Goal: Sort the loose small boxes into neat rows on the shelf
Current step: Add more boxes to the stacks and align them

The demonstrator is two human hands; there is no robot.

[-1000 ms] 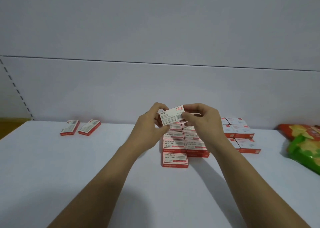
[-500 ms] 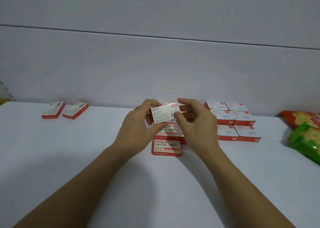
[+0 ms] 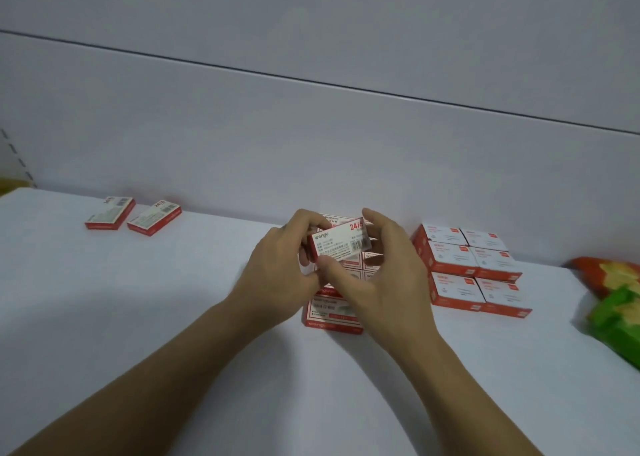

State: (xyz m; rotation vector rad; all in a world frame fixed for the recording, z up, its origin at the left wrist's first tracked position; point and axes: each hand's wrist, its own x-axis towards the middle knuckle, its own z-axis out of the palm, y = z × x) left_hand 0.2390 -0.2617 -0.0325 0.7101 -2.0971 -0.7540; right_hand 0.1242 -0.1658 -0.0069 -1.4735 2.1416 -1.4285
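At the centre of the white shelf (image 3: 173, 317), both hands hold one small red-and-white box (image 3: 341, 244) in the air, just above a block of like boxes. The left hand (image 3: 280, 272) grips the box's left end, thumb on the near lower edge and fingers curled over the top. The right hand (image 3: 384, 275) closes on the right end, thumb under the near edge and fingers arched over the far side. The held box is tilted, right end higher, its white label face toward the camera; it reads "wengu" and "24/6" and carries a barcode.

Beneath the hands, the central block of boxes (image 3: 332, 313) lies flat in rows running toward the back wall (image 3: 311, 143); most of it is hidden by the hands, so the count cannot be told. Its nearest box shows a red front edge.

To the right, apart from the central block, a second group of boxes (image 3: 471, 268) stands in two columns and three rows, white tops up and red sides showing, edges touching.

At far left, near the wall, two loose boxes (image 3: 133, 213) lie flat side by side, angled, well apart from both groups.

At the right edge, snack bags (image 3: 616, 292) in red and green lie on the shelf, partly out of view.
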